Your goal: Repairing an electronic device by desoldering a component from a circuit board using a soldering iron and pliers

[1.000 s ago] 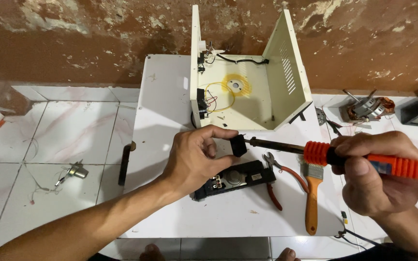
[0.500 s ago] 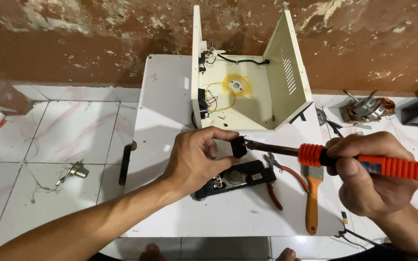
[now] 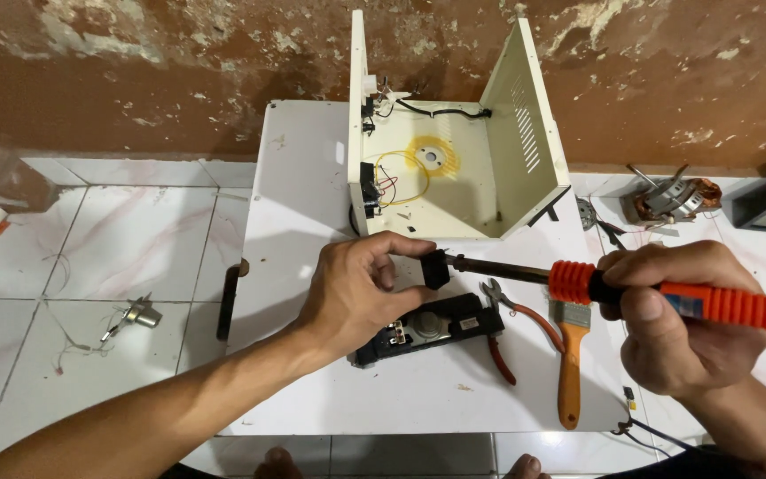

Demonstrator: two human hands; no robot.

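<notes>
We are looking down at a white counter [image 3: 312,222] standing on a pale tiled floor [image 3: 126,239] against a worn brown wall [image 3: 179,71]. Our left hand [image 3: 361,293] is reaching over the middle of the counter, its fingers [image 3: 405,247] pinching a small black component [image 3: 436,268] between thumb and forefinger, holding it just above the surface. Our right hand [image 3: 676,319] is clenching its fingers around the ribbed orange handle of a soldering iron [image 3: 667,297], which is lying nearly level, its dark metal shaft pointing left and its tip touching the black component.

Directly under the component, a long black part [image 3: 432,328] with round openings is lying on the counter. Just to its right we are seeing red-handled pliers [image 3: 503,333] and a paintbrush [image 3: 571,355] with an orange handle, both resting on the counter beneath the iron.

Behind the hands, an opened cream metal case [image 3: 454,186] is standing at the back of the counter, its side panels raised, with yellow and red wires and a yellowish stain inside.

On the floor to the left, a small metal part [image 3: 139,313] with thin wires is lying well apart from the counter. On the right, near the wall, a small motor [image 3: 671,197] with copper windings is resting on the floor
</notes>
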